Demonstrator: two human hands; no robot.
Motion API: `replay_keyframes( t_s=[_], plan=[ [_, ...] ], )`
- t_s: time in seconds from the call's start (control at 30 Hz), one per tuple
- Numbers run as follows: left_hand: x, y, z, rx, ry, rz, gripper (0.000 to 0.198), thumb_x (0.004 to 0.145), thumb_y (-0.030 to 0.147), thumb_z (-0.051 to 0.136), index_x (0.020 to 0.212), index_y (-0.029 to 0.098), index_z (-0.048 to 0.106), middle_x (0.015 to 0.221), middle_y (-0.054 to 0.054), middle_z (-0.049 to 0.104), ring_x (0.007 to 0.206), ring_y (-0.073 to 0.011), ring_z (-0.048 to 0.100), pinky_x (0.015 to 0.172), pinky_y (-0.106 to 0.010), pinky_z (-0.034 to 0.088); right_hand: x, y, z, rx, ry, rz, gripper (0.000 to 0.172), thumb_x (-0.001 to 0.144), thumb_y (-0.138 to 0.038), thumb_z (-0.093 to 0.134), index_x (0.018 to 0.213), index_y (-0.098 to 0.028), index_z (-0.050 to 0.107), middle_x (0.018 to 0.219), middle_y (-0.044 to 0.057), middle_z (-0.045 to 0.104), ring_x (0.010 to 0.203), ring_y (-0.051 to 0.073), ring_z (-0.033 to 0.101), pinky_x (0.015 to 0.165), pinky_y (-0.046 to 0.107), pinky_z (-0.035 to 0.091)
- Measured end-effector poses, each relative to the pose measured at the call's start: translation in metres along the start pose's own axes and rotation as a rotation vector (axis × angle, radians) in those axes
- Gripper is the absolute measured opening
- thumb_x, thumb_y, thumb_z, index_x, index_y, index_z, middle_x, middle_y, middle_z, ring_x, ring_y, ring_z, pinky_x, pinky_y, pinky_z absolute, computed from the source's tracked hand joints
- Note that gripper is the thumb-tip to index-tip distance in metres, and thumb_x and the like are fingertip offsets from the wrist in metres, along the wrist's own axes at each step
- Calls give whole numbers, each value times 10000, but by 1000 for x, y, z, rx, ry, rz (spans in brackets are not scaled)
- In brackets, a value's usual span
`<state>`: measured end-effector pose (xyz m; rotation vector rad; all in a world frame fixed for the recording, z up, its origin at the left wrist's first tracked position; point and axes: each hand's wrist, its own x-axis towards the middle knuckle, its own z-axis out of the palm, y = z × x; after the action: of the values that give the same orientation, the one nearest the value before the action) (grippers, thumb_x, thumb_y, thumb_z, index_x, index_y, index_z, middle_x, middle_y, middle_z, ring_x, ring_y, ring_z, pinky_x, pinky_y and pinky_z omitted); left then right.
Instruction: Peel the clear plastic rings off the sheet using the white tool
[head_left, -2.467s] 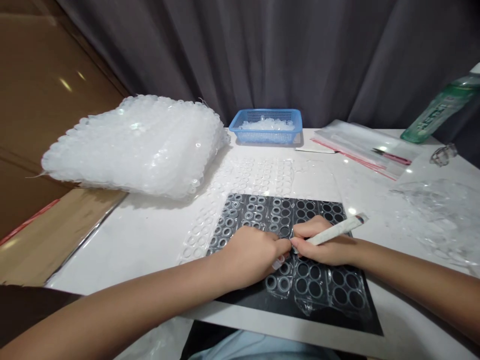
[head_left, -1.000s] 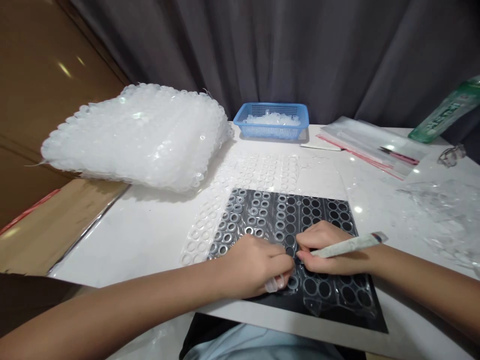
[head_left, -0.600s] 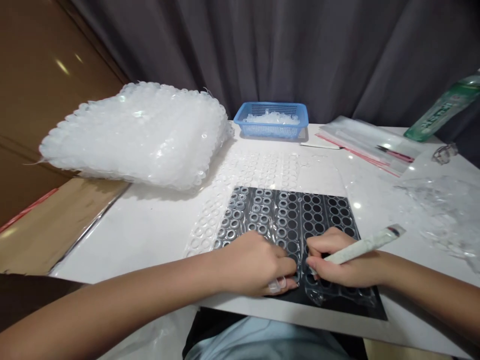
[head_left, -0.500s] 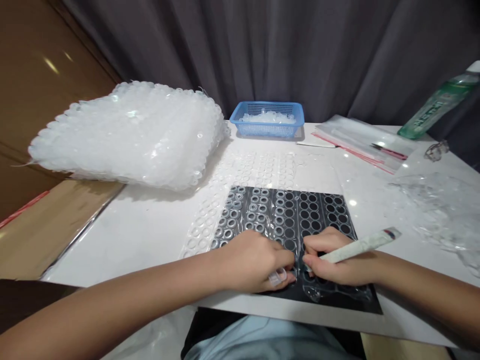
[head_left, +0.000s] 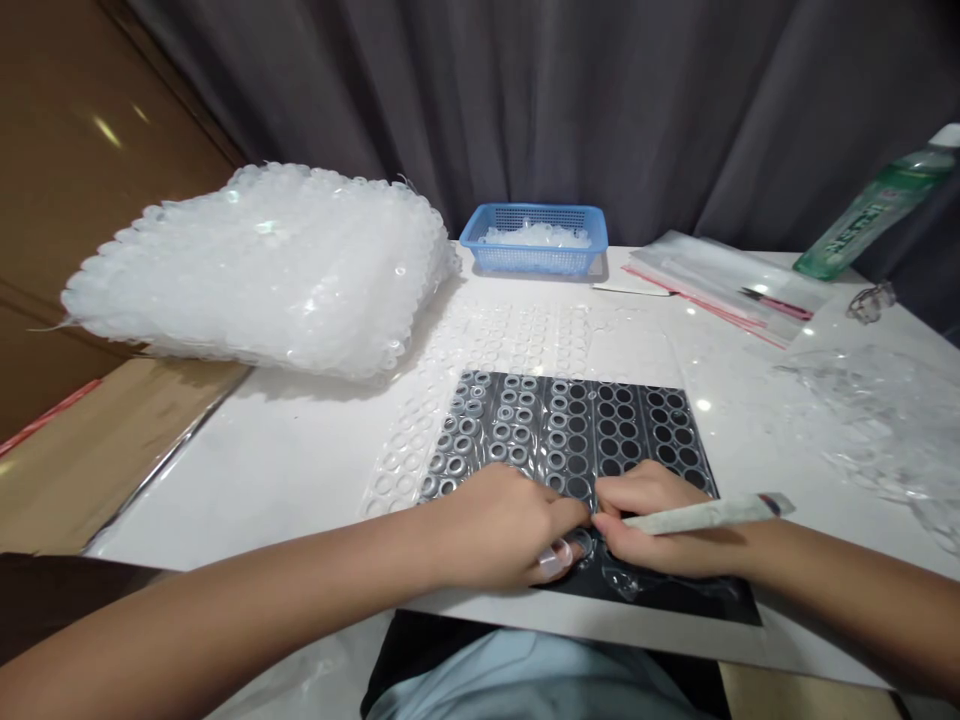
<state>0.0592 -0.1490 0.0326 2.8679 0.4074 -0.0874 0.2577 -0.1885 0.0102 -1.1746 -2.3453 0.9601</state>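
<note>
My right hand [head_left: 649, 520] is closed around a slim pen-like tool with a pale wrapped handle [head_left: 705, 514]. Its working tip is hidden by my fingers, which meet those of the other hand. My left hand [head_left: 517, 525] curls down on the black sheet [head_left: 551, 600], with a small clear plastic ring-like piece [head_left: 555, 558] caught among its lower fingers. Clear film with rows of round rings [head_left: 619, 415] lies on this sheet. In the left-hand columns, thicker cup-like rings [head_left: 517, 435] sit on the circles; the right-hand columns show flat circles.
A bulky pack of clear ringed plastic [head_left: 262, 280] stands at the left. Behind the sheet is a blue basket [head_left: 534, 262] of small clear pieces. Zip bags [head_left: 720, 275], a green bottle [head_left: 870, 220] and crumpled clear film [head_left: 885, 430] occupy the right side.
My right hand has shifted slightly left, up to my left fingertips, and the tool's handle lies a little flatter. My left hand has barely moved.
</note>
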Motion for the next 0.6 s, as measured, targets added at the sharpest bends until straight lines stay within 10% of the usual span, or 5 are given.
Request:
replay_keyframes(
  t_s=[0.17,0.37,0.6],
  plan=[
    [2,3,-2,-55,-27,23,65,779,225,520,802,173,550,650,-8,617,518,-135,549,439,-235,364,-3,3,5,-36,-23,-3,240,766,-175,423,574,-183,280,490,-63,292,436,49,303,447,211,187],
    [-9,-13,-36,-732,205,-73,128,867,210,409,843,154,522,692,9,609,562,-59,528,520,-156,414,-2,6,2,16,-47,-8,237,790,-192,428,573,-179,332,493,-63,326,442,52,318,467,212,220],
    [65,-135,-91,-359,686,-458,262,854,350,425,887,131,563,827,-40,616,699,-105,560,643,-209,440,17,-6,-24,136,-166,18,251,785,-207,486,562,-172,375,484,-52,473,522,73,451,668,258,391]
  ],
)
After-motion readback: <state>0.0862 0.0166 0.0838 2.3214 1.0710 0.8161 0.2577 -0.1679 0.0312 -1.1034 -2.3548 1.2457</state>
